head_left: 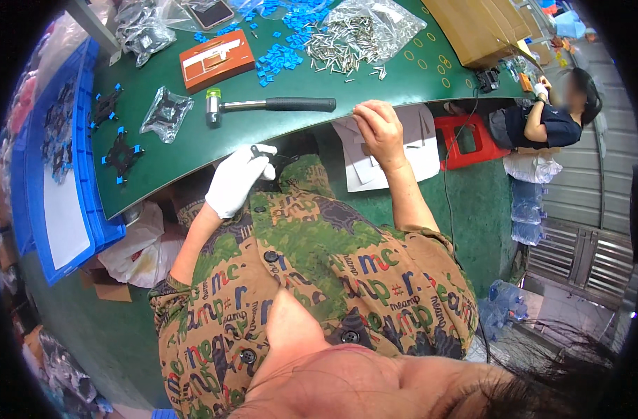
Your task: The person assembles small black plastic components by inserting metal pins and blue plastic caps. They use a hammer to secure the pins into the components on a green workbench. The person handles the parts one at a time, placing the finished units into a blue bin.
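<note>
Apparently, the step in hand is small-part handwork on a dark part (pixel 265 151), which sits at the gloved fingertips of the left hand (pixel 239 178), just off the front edge of the green table (pixel 172 157). The left fingers are closed round it; the bare right hand (pixel 382 133) makes a narrow pinch by that edge, though I cannot tell whether it grips anything. To do this well, the left hand should hold the part firm and turn its working face up, with the right fingertips coming in straight. Both hands are best brought over the tabletop, since anything slipping here could drop past the edge. The hammer (pixel 298 104) lies along the near side, its handle close to the right fingertips, so a sideways sweep might knock it. More open surface lies right of the handle, below the loose metal pins (pixel 343 49) and blue clips (pixel 280 63).
</note>
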Tool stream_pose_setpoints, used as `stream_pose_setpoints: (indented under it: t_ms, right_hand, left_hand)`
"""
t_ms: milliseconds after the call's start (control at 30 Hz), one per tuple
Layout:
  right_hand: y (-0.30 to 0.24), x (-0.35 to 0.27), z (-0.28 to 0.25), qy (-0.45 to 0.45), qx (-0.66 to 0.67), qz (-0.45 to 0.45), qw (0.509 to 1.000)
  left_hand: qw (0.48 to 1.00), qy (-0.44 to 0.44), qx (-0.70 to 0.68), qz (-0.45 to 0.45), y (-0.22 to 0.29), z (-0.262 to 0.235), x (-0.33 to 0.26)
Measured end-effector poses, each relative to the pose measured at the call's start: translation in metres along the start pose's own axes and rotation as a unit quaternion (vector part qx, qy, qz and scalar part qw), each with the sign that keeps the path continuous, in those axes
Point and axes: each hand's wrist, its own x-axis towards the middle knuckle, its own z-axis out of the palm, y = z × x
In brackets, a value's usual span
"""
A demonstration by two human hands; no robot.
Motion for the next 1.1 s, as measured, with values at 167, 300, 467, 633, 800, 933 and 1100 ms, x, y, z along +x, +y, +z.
stream_pose_setpoints:
  t_ms: [167, 300, 467, 633, 800, 933, 1100]
  right_hand:
    - [-0.082, 0.026, 0.003, -0.067, 0.291, 0.05, 0.953]
    - [-0.122, 0.036, 0.023, -0.153, 0.361, 0.069, 0.917]
    - [-0.129, 0.04, 0.038, -0.179, 0.365, 0.026, 0.913]
    - [-0.135, 0.04, 0.042, -0.201, 0.36, 0.039, 0.91]
    - [-0.137, 0.039, 0.047, -0.193, 0.35, 0.04, 0.916]
    - [-0.136, 0.04, 0.047, -0.188, 0.348, 0.025, 0.918]
    - [-0.136, 0.039, 0.042, -0.217, 0.379, 0.04, 0.899]
  left_hand:
    - [0.992, -0.007, 0.125, 0.0, 0.005, 0.003, -0.002]
    - [0.987, 0.01, 0.16, -0.02, 0.017, 0.005, -0.005]
    - [0.954, 0.042, 0.287, 0.079, 0.005, -0.001, -0.007]
    - [0.933, 0.06, 0.334, 0.123, -0.007, -0.004, -0.008]
    - [0.926, 0.049, 0.354, 0.122, -0.008, -0.003, -0.008]
    - [0.926, 0.058, 0.358, 0.109, -0.005, -0.002, -0.01]
    - [0.939, 0.068, 0.311, 0.127, -0.004, -0.005, -0.009]
